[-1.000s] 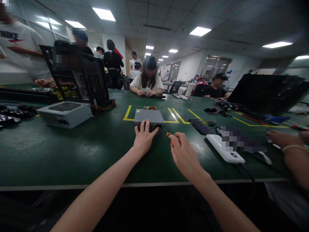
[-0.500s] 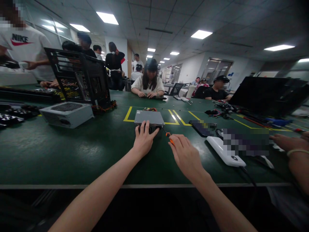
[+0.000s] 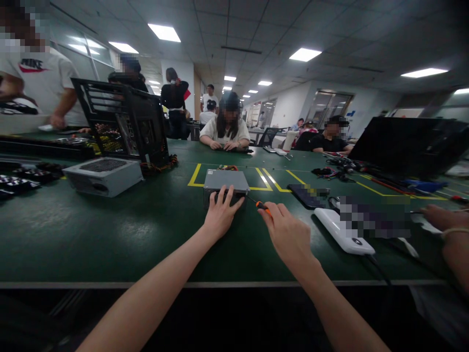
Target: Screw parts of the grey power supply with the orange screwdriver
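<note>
Shows at left a grilled box just near-left of a black computer case on the green table. Presses splayed, unclenched fingers of the left hand against the near side of the grey metal box at mid-scene. Clasps an orange-and-black screwdriver in the right hand, pointing at the box's near right corner, left of a white device.

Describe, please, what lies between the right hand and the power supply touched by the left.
The head view shows an orange-and-black screwdriver, held in the right hand and pointing toward the power supply.
</note>
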`<state>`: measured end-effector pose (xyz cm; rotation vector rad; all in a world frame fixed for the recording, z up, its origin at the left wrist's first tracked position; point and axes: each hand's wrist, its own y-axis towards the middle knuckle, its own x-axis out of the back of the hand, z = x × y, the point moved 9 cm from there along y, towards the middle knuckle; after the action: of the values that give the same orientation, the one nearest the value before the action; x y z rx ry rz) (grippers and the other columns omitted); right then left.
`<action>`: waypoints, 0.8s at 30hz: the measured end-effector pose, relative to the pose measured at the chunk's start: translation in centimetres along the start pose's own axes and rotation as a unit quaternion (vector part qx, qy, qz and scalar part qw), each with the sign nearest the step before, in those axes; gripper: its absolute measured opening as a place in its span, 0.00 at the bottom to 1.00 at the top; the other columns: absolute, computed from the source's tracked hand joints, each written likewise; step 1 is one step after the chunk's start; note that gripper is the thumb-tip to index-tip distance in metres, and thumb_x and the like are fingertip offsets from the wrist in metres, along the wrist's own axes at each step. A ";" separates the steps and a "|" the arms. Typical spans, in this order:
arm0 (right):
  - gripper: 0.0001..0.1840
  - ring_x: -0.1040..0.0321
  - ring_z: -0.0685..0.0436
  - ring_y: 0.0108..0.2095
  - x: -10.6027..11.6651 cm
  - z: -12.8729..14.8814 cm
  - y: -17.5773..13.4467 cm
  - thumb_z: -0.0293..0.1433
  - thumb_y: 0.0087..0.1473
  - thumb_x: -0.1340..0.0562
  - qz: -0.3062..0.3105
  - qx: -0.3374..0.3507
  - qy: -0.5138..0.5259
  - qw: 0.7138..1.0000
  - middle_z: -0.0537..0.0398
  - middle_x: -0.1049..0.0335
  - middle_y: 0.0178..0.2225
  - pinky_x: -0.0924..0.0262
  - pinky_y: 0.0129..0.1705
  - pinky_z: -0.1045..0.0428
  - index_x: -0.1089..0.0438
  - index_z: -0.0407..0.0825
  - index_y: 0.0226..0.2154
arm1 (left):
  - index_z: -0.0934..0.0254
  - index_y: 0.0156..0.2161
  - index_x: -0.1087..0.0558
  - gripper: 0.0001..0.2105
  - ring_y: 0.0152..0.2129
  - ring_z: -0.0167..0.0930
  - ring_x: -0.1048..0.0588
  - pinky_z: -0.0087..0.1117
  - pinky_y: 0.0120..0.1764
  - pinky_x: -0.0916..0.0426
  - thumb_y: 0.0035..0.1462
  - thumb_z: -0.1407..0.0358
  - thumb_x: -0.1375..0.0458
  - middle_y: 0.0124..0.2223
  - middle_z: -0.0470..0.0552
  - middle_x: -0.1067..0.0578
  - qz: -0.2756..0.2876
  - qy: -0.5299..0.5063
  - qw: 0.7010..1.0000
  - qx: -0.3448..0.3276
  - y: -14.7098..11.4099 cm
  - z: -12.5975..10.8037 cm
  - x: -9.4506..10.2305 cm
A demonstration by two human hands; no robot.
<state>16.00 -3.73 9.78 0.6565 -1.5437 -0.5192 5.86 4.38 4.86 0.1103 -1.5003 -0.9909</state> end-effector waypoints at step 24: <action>0.13 0.35 0.44 0.35 0.4 1.1 -0.5 0.33 0.57 0.51 0.003 0.015 -0.005 1.000 0.48 0.34 0.35 0.45 0.28 0.54 0.37 0.45 0.41 | 0.51 0.57 0.46 0.26 0.55 0.48 0.49 0.49 0.48 0.48 0.55 0.73 0.53 0.59 0.61 0.48 -0.002 0.033 0.999 -0.018 0.4 -0.7 -0.1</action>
<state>14.92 -4.39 9.66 0.6729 -1.5653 -0.4951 6.64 4.38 4.91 0.1191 -1.4223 -1.0071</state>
